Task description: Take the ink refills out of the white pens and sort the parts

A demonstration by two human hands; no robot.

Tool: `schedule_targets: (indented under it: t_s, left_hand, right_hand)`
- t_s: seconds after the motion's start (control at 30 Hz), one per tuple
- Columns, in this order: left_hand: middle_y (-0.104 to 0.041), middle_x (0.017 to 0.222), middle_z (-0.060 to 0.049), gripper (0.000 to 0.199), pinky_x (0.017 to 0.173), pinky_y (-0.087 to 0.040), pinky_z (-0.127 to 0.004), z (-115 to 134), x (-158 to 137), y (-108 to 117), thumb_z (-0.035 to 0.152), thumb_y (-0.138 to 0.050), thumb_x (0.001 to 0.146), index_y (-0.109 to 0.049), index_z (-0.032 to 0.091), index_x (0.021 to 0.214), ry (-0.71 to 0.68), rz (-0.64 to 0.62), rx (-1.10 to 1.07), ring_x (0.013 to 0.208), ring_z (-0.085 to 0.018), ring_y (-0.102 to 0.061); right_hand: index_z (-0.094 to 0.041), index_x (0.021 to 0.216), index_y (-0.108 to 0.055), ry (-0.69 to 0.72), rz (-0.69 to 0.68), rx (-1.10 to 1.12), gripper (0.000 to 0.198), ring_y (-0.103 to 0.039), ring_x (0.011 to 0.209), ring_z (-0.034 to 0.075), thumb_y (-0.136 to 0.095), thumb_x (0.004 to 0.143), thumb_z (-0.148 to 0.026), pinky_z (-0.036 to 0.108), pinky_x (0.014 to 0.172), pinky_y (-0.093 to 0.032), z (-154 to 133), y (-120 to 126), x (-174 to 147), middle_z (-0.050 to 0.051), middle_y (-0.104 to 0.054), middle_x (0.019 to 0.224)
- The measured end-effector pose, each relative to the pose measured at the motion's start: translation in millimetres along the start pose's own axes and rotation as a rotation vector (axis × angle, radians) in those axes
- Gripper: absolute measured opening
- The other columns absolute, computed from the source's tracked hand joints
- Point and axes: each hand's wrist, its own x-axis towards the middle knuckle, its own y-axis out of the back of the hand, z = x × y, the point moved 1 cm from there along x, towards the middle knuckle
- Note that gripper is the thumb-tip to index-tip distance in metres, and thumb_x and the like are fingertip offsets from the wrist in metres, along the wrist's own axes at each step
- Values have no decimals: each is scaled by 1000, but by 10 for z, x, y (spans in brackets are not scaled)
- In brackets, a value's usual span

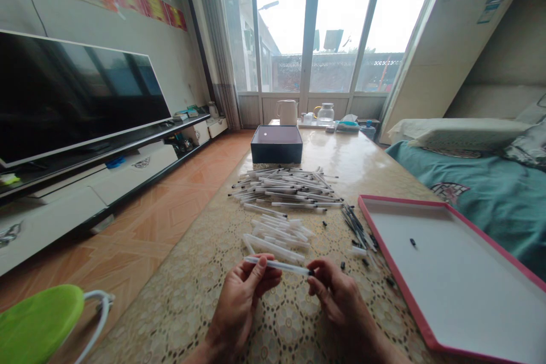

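Between my two hands a translucent white pen (284,266) lies level above the table. Its barrel is pinched by my left hand (245,290) at the left end. At the other end, the fingertips of my right hand (335,290) close on the pen's black tip. Just beyond are several empty-looking translucent barrels (277,236) in a loose pile. Farther back spreads a larger heap of pens (290,187) with dark ends. Thin dark refills (358,227) lie bunched to the right, with small black pieces (343,265) scattered near my right hand.
A pink-rimmed white box lid (452,273) lies on the right, holding one small black piece (413,243). A dark box (276,145) stands behind the heap on the patterned table (183,296). A kettle, a glass jug (326,112) and tissues are at the far end. A green stool (42,324) stands lower left.
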Motion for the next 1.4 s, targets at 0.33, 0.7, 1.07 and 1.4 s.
schedule_targets:
  t_s: [0.33, 0.7, 1.07, 1.4]
  left_hand:
    - [-72, 67, -6, 24, 66, -54, -25, -7, 9, 36, 31, -76, 63, -71, 12, 78, -6, 15, -27, 64, -16, -67]
    - [-72, 67, -5, 24, 66, -55, -24, 33, 5, 5, 27, -77, 63, -69, 11, 79, 8, 43, -50, 64, -16, -67]
    - [-71, 73, -2, 17, 73, -53, -25, 144, 32, 77, 19, -71, 69, -57, 17, 77, -174, 137, 55, 71, -15, -67]
    - [-70, 82, -6, 9, 77, -48, -30, -20, -134, 3, 18, -60, 75, -68, 22, 78, -558, -185, 929, 81, -22, -64]
  right_hand:
    - [-19, 79, -52, -37, 5, 146, 26, -52, 51, 12, -38, 91, -37, 22, 51, -40, -39, 29, 3, -1, -56, 61]
    - [-18, 86, -60, -100, 17, 242, 25, -53, 61, 15, -50, 84, -41, 22, 54, -41, 5, 36, 40, 1, -58, 69]
    - [-20, 67, -56, -78, 61, -375, 30, -52, 53, 15, -42, 87, -38, 24, 50, -37, 110, 875, 192, -1, -56, 56]
    - [-16, 95, -57, -264, 448, -939, 19, -64, 63, 24, -46, 84, -28, 29, 50, -38, 478, 1039, 215, 11, -68, 77]
